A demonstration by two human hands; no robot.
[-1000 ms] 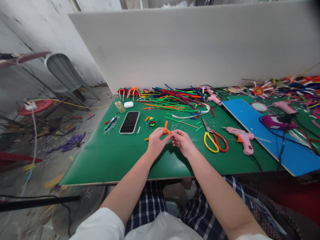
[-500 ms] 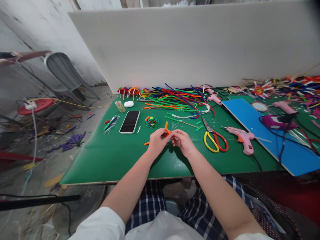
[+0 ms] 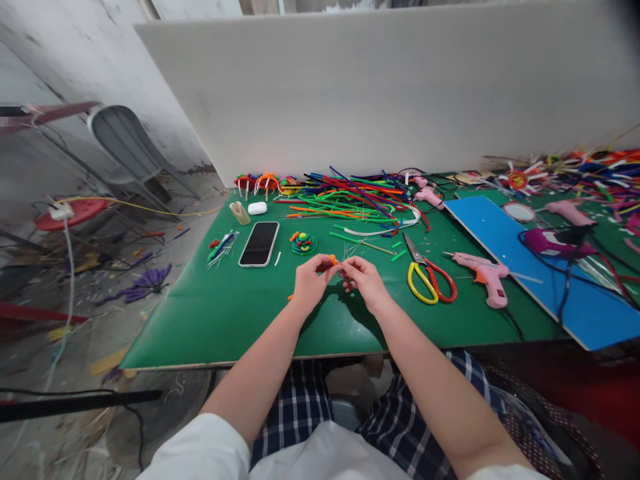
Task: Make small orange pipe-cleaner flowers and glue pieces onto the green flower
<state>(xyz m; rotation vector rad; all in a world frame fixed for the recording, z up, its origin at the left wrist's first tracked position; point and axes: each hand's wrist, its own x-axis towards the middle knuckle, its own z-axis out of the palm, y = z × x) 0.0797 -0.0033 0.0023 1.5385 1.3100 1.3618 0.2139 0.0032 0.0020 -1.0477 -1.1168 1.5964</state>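
My left hand (image 3: 309, 281) and my right hand (image 3: 364, 280) meet over the middle of the green table (image 3: 220, 320). Both pinch a short orange strip (image 3: 333, 259), of which only a small tip shows between the fingertips. Just beyond the hands lies a small coiled green disc with coloured bits (image 3: 303, 243). A black phone (image 3: 259, 244) rests to the left of it. Yellow-and-red scissors (image 3: 427, 275) lie to the right of my right hand.
A heap of coloured strips (image 3: 355, 197) fills the back of the table. A pink glue gun (image 3: 483, 274) lies right of the scissors, beside a blue board (image 3: 540, 267). More glue guns and craft pieces crowd the far right. A white board (image 3: 380, 87) stands behind.
The orange strip stood up as a curved piece between my fingers; now it is drawn in and mostly hidden. Both hands have shifted slightly up and away from me.
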